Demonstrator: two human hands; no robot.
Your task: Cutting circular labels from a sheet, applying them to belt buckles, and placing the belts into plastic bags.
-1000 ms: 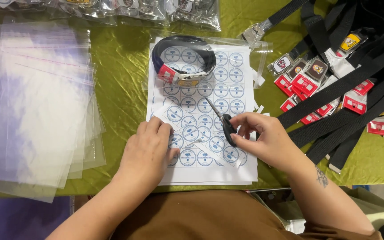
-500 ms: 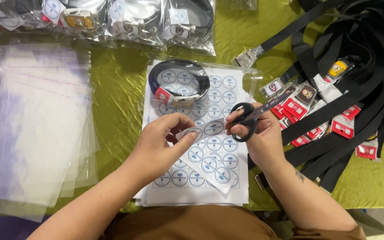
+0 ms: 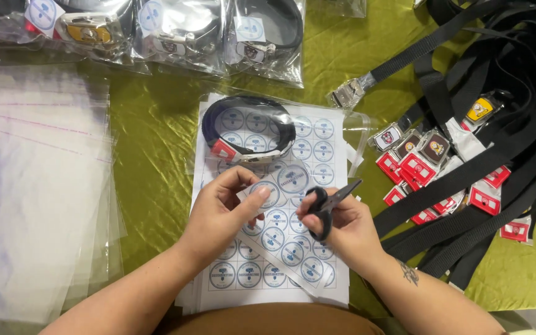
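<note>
My left hand (image 3: 224,208) pinches a cut strip of round blue-and-white stickers (image 3: 277,183), lifted off the sticker sheet (image 3: 280,260) on the table. My right hand (image 3: 342,226) grips black scissors (image 3: 330,205), blades pointing up right, just beside the strip. A coiled black belt with a red tag, in a clear bag (image 3: 249,127), lies on the top of the sheet.
A stack of clear plastic bags (image 3: 38,192) lies at the left on the green cloth (image 3: 156,155). Bagged belts (image 3: 181,31) line the far edge. Loose black belts (image 3: 497,124) and several red-and-white buckles (image 3: 423,167) crowd the right side.
The scissors have come off the sheet and lifted. My left hand has picked up a cut strip of stickers and holds it in front of the scissors. The view shifted toward the far edge.
</note>
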